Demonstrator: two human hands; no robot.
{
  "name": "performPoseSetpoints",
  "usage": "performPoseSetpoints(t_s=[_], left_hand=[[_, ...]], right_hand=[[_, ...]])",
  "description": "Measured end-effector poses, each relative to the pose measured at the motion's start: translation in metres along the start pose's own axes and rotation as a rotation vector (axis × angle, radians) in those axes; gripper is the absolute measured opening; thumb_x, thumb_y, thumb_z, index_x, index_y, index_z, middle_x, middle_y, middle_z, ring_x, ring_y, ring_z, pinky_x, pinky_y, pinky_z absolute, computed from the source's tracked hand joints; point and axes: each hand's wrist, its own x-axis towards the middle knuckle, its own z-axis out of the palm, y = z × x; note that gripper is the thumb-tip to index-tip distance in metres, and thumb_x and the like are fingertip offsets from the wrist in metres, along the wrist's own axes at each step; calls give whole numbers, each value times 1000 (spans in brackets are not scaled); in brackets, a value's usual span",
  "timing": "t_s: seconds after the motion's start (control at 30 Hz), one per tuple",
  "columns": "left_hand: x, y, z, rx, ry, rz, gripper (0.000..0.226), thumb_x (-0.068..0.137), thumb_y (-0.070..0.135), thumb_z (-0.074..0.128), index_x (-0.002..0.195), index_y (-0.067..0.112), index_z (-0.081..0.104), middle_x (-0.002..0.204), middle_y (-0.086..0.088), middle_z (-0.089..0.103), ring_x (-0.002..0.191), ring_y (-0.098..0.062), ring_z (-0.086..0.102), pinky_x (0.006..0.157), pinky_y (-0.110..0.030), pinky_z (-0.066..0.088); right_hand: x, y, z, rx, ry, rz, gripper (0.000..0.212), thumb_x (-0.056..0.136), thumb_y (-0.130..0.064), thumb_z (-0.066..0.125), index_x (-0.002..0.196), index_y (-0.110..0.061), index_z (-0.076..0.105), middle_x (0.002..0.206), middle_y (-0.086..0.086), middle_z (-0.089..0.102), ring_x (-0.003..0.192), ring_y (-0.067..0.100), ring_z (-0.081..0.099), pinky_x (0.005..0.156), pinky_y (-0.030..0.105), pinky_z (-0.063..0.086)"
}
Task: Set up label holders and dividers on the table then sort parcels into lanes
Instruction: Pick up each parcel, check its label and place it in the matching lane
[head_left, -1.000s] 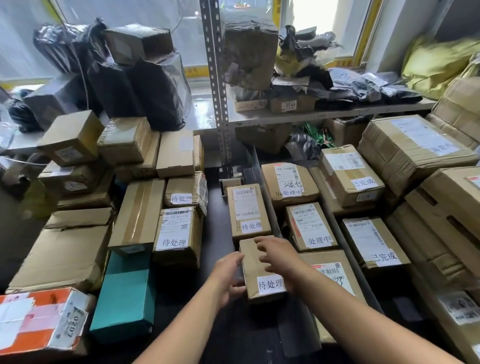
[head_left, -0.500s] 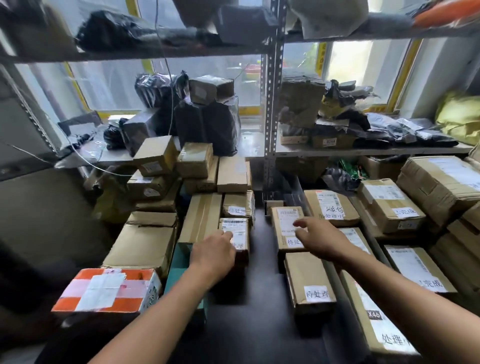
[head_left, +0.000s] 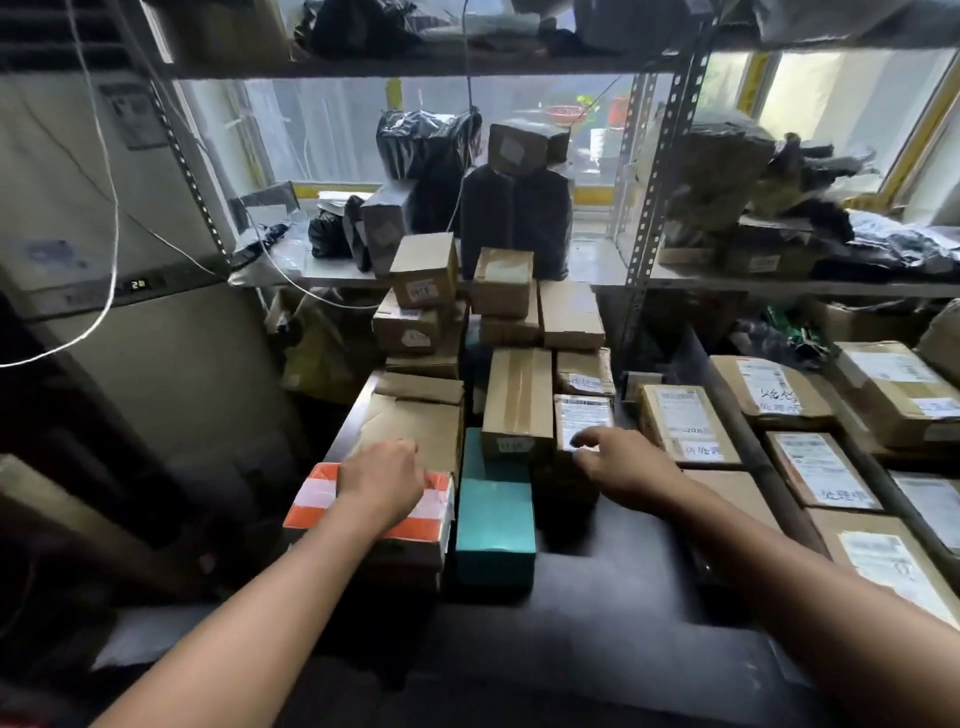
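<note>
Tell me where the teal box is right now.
In the head view the teal box sits low and centre on the table, just right of the orange-and-white parcel under the left hand and in front of a taped brown box.

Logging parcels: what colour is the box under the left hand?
The box is orange with white bands; head view shows it.

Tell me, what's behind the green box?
A long taped brown box lies right behind the green box, with more brown boxes stacked beyond. Its far end is covered, so whether they touch is hidden.
</note>
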Motion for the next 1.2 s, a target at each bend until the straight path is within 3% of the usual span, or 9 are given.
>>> performPoseSetpoints(t_s=[0.23, 0.37, 0.47, 0.57, 0.73, 0.83, 0.93, 1.03, 1.2], left_hand=[[-10, -73, 5, -91, -62, -172, 36, 93, 27, 43, 123, 29, 63, 127, -2, 63, 117, -28, 56, 96, -37, 45], [-18, -113, 15, -482, -80, -349, 40, 94, 29, 44, 129, 34, 60, 127, -3, 65, 112, -29, 59, 93, -34, 48], [-28, -120, 17, -882, -86, -414, 29, 102, 25, 46, 126, 19, 61, 116, -1, 65, 90, -19, 60, 71, -29, 43], [-37, -122, 17, -1172, -165, -493, 24, 105, 33, 42, 116, 23, 61, 95, 3, 65, 73, -6, 54, 58, -24, 36], [-35, -131, 20, -1242, -197, -552, 39, 102, 46, 45, 117, 18, 67, 92, 0, 71, 75, -14, 62, 62, -25, 42], [-34, -133, 13, -1278, -173, -560, 43, 100, 51, 48, 111, 16, 70, 92, -1, 74, 77, -18, 67, 66, -28, 46], [-28, -137, 4, -1353, -95, -550, 45, 98, 53, 50, 108, 15, 73, 92, -5, 77, 83, -22, 70, 79, -34, 52], [-25, -133, -14, -1375, -20, -483, 39, 102, 45, 48, 102, 14, 71, 93, -7, 75, 73, -14, 70, 65, -23, 53], [-23, -117, -39, -1425, 94, -376, 38, 102, 40, 48, 114, 9, 68, 103, -11, 74, 82, -18, 68, 70, -30, 51]], right_hand=[[1, -64, 55, 118, -143, -58, 38, 101, -27, 50, 137, -18, 58, 138, 2, 60, 120, 17, 58, 99, 32, 48], [-3, -94, 91, 391, -225, 85, 41, 102, -25, 51, 141, -14, 53, 130, 3, 61, 109, 15, 56, 83, 22, 43], [-9, -114, 104, 616, -386, 232, 34, 104, -38, 46, 130, -19, 53, 113, 0, 55, 98, 24, 58, 80, 34, 49], [-13, -126, 116, 754, -465, 292, 21, 106, -41, 40, 110, -26, 54, 102, -5, 63, 88, 22, 61, 80, 36, 50], [-15, -132, 117, 865, -474, 326, 34, 103, -55, 37, 101, -31, 61, 109, 3, 67, 108, 36, 62, 83, 39, 51], [-14, -133, 106, 822, -428, 324, 39, 102, -57, 36, 90, -30, 61, 98, 6, 67, 102, 34, 64, 91, 41, 51], [-12, -132, 92, 857, -331, 293, 44, 103, -54, 36, 105, -22, 66, 103, 13, 72, 100, 30, 67, 91, 41, 52], [-9, -131, 76, 917, -218, 248, 42, 103, -52, 39, 112, -21, 66, 106, 13, 73, 103, 29, 67, 90, 41, 51], [-6, -130, 49, 1003, -124, 182, 37, 102, -47, 41, 109, -24, 69, 92, 7, 78, 95, 25, 69, 90, 41, 52]])
